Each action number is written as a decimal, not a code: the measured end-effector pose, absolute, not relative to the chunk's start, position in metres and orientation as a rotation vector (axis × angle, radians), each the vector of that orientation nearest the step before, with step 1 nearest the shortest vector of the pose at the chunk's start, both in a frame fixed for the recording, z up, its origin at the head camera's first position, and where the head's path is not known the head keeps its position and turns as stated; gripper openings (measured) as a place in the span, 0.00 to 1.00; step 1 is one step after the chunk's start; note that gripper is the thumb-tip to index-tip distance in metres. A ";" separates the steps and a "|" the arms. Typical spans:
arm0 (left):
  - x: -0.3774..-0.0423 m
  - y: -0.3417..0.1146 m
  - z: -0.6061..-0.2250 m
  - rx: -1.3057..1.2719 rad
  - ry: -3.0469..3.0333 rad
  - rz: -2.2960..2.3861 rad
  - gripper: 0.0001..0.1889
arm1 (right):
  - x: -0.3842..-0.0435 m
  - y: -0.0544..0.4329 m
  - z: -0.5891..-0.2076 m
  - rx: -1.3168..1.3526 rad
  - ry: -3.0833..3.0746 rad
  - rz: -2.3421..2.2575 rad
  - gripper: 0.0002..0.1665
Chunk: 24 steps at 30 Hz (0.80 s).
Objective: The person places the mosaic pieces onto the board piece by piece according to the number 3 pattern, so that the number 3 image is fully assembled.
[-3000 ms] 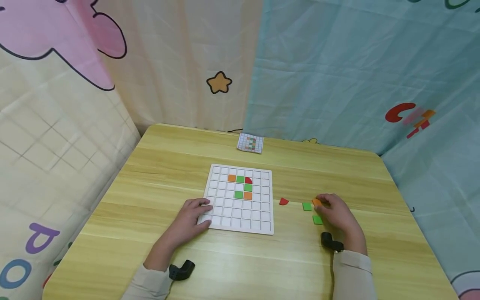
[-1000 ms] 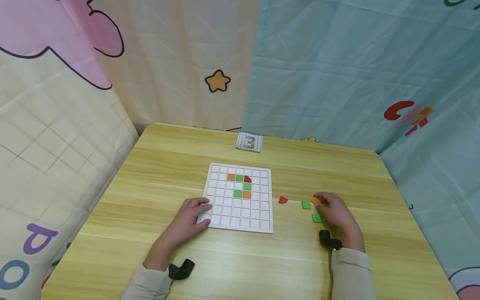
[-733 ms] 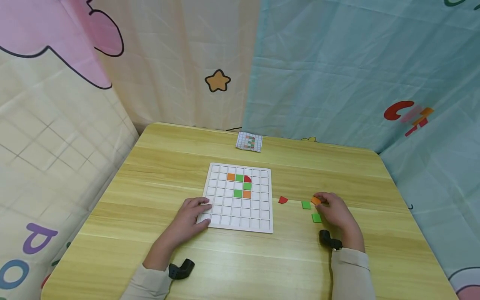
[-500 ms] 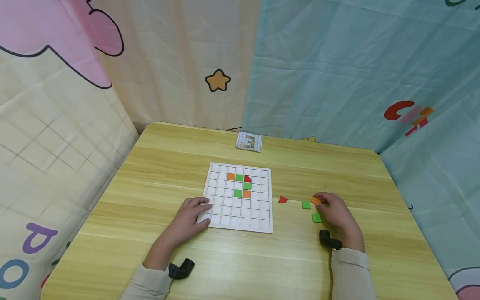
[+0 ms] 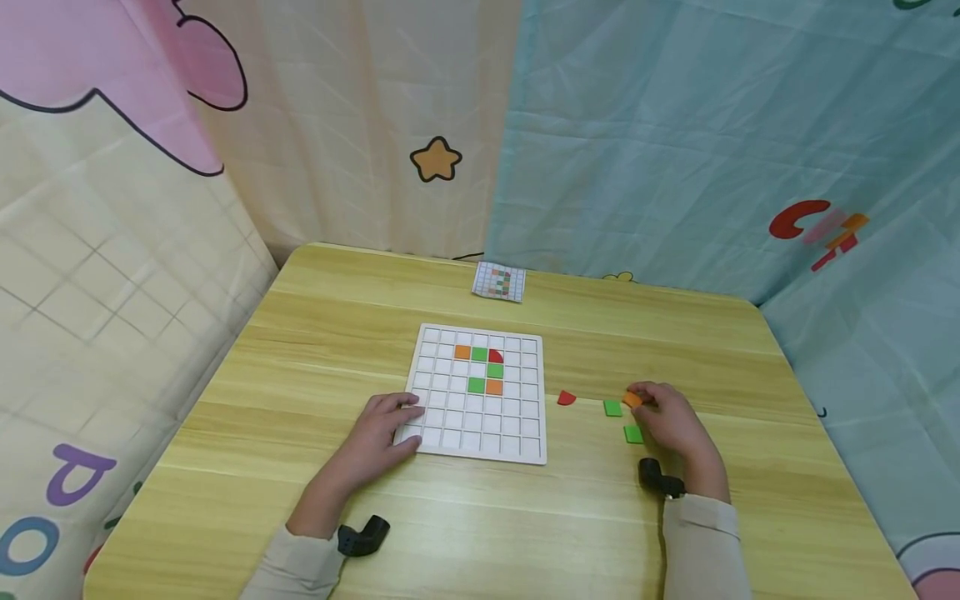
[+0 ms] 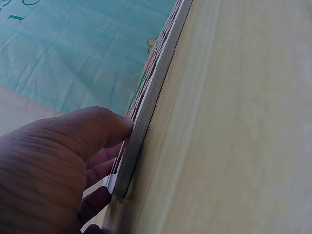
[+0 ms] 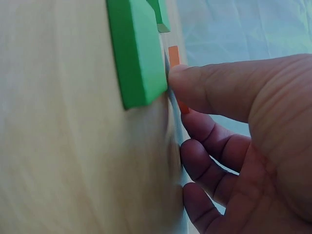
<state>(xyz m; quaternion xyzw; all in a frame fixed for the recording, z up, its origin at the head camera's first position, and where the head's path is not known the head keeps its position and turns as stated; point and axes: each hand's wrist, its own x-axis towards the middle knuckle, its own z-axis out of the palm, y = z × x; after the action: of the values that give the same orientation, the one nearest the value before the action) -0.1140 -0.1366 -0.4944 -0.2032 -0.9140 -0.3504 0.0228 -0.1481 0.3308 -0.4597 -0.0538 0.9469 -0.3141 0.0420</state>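
Observation:
In the head view, a white grid board (image 5: 480,417) lies mid-table with several orange, green and red tiles in its squares. My left hand (image 5: 378,437) rests on the board's near left corner; the left wrist view shows the thumb (image 6: 109,127) on top at the edge. To the right of the board, my right hand (image 5: 671,421) pinches an orange square tile (image 5: 632,399) between thumb and forefinger at the table. Close by lie two green square tiles, one (image 5: 612,408) to its left and another (image 5: 633,434) nearer me. A red quarter-circle tile (image 5: 566,398) lies between them and the board.
A small printed pattern card (image 5: 498,282) lies at the table's back edge. Printed curtains (image 5: 645,150) hang behind and on both sides of the wooden table (image 5: 480,525). Black cameras sit on the left wrist (image 5: 363,536) and right wrist (image 5: 660,478).
The head view has shifted very slightly. Both hands, the board and the tiles keep their places.

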 end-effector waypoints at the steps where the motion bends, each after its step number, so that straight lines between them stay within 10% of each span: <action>1: -0.114 -0.136 -0.495 -0.630 -2.830 -1.084 0.22 | -0.148 0.331 -0.460 -0.154 2.895 -0.965 0.19; 24: -0.114 -0.137 -0.494 -0.656 -2.812 -1.063 0.22 | -0.152 0.294 -0.448 -0.363 2.905 -1.067 0.20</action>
<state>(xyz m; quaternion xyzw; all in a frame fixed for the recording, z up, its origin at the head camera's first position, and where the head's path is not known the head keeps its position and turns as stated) -0.1142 -0.1368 -0.4944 -0.2130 -0.9134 -0.3453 0.0323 -0.1523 0.2937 -0.4482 -0.1165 0.9322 -0.3423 0.0130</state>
